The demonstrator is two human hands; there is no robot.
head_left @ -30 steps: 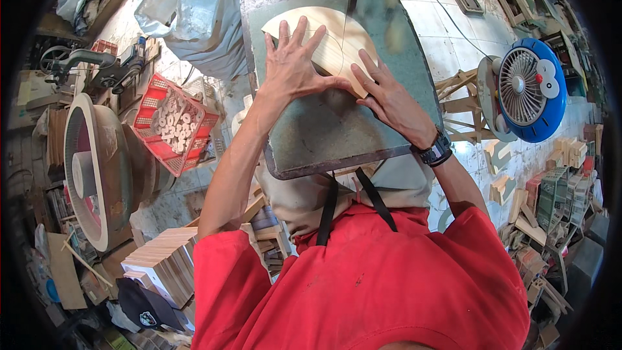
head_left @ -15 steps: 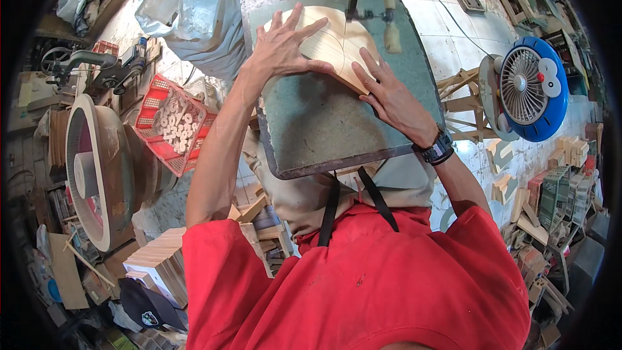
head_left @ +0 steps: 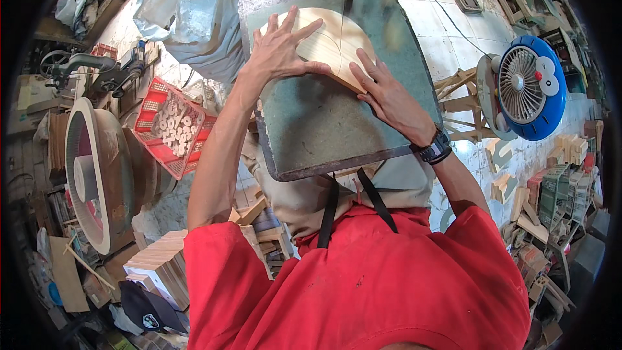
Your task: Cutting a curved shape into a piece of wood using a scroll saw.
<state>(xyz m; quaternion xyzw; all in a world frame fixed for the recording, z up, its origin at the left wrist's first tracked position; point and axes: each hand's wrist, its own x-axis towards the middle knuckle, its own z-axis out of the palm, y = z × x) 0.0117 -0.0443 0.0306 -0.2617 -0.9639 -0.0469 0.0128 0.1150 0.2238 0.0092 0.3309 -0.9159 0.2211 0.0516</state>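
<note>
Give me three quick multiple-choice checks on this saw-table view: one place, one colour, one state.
1. Where does the wooden piece lie?
A. on the green machine table
B. in the red crate
C. on the floor

2. What colour is the fan housing?
A. red
B. blue
C. yellow

3. How is the left hand?
A. closed in a fist
B. off the wood
C. spread flat on the wood

Answers: 1 A, the wood rests on the table top. 2 B, its rim is blue. 3 C, fingers splayed on it; the right hand presses its near edge.
</note>
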